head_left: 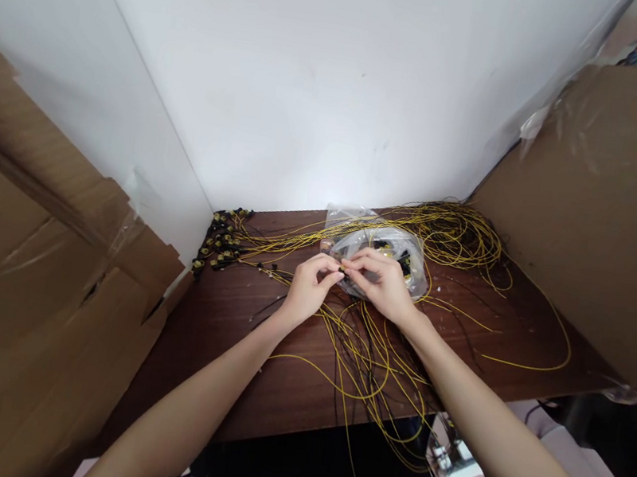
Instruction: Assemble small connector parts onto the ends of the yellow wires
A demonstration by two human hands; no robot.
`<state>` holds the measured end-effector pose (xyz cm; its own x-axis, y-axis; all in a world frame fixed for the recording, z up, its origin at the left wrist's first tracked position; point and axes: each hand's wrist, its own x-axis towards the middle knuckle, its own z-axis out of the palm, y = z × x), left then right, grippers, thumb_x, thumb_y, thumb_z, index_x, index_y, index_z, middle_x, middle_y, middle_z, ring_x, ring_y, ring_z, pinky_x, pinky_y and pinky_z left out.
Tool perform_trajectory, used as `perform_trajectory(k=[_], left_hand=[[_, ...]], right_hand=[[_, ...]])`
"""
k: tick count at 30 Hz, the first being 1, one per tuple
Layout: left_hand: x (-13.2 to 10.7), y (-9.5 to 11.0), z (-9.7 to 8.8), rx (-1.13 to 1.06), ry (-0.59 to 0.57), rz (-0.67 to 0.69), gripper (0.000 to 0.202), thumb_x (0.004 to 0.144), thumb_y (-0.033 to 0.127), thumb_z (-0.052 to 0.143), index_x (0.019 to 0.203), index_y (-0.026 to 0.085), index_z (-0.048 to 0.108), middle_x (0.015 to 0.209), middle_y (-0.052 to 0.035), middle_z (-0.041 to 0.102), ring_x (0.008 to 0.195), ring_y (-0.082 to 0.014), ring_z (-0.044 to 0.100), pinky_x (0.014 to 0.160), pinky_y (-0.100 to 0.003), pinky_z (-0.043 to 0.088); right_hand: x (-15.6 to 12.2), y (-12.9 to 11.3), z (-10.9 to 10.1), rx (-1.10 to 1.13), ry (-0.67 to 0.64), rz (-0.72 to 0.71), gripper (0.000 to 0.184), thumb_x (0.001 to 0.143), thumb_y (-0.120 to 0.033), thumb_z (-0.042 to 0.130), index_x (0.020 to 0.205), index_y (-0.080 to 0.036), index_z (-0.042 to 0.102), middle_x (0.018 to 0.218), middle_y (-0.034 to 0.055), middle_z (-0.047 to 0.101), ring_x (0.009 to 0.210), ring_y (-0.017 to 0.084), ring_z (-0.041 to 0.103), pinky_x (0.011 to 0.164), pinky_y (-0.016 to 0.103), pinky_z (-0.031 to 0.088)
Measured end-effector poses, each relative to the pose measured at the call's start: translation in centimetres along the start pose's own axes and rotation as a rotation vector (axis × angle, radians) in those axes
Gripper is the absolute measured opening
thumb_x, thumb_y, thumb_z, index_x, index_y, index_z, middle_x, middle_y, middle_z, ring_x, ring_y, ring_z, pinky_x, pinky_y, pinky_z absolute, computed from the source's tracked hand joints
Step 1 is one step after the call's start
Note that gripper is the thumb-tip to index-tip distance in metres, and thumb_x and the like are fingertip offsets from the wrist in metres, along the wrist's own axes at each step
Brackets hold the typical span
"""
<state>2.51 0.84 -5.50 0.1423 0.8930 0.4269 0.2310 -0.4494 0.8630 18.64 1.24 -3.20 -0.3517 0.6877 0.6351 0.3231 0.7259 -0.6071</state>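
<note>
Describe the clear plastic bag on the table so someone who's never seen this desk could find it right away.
Start at the dark brown wooden table set against the white wall. Near its back edge, just beyond the left hand and right hand, lies the clear plastic bag. Amid loose yellow wires, it is the only shiny, see-through bundle, with coiled wires inside.

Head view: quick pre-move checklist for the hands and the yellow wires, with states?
1. Left hand and right hand in view over the dark brown wooden table: ok.
2. Fingertips pinch a small dark connector between both hands: ok.
3. Connector seating: cannot tell, too small.
4. Thin yellow wires untangled: not ok, loose heap spilling over the near edge.
5. Clear plastic bag within reach, behind the hands: ok.
</note>
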Motion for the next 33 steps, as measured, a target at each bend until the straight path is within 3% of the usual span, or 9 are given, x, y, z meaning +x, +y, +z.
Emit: perform_trajectory(k=[5,14,18,23,33], left_hand=[[0.0,0.0,0.0,0.014,-0.005,-0.017,0.004,0.074,0.015,0.060,0.069,0.015,0.060,0.079,-0.0039,0.061,0.076,-0.0149,0.058,0.070,-0.027,0.047],[-0.1,0.0,0.1,0.033,0.009,-0.008,0.006,0.073,0.014,0.060,0.068,0.015,0.059,0.075,-0.0021,0.056,0.069,-0.0128,0.054,0.063,-0.024,0.043],[-0.1,0.3,0.1,0.019,0.032,-0.005,0.008,0.075,0.018,0.060,0.068,0.015,0.060,0.075,-0.0020,0.057,0.068,-0.0125,0.054,0.063,-0.024,0.043],[-0.1,0.9,0.1,0.036,-0.004,0.044,0.014,0.077,0.023,0.060,0.065,0.015,0.062,0.073,-0.0029,0.060,0.070,-0.0139,0.055,0.065,-0.025,0.043],[0.0,0.7,-0.1,0.074,-0.001,0.027,0.014,0.080,0.021,0.055,0.078,0.016,0.068,0.082,-0.0063,0.065,0.079,-0.0166,0.060,0.070,-0.027,0.047]], right_hand=[[0.0,0.1,0.1,-0.016,-0.034,-0.011,0.016,0.085,-0.026,0.053,0.079,-0.019,0.065,0.079,0.0049,0.061,0.075,0.016,0.058,0.070,0.032,0.046],[0.1,0.0,-0.1,0.012,-0.097,0.013,0.014,0.085,-0.022,0.052,0.075,-0.017,0.061,0.078,0.0042,0.057,0.074,0.016,0.055,0.070,0.030,0.043],[0.1,-0.2,0.0,-0.025,-0.101,0.003,0.006,0.081,-0.020,0.056,0.085,-0.017,0.058,0.084,0.0055,0.058,0.078,0.017,0.054,0.072,0.031,0.044],[0.0,0.1,0.2,-0.065,-0.104,0.016,0.010,0.081,-0.022,0.057,0.090,-0.017,0.058,0.083,0.0057,0.058,0.076,0.018,0.054,0.070,0.031,0.044],[0.0,0.5,-0.3,-0.017,-0.108,0.037,0.024,0.080,-0.031,0.060,0.102,-0.020,0.062,0.086,0.0058,0.060,0.074,0.016,0.056,0.066,0.031,0.047]])
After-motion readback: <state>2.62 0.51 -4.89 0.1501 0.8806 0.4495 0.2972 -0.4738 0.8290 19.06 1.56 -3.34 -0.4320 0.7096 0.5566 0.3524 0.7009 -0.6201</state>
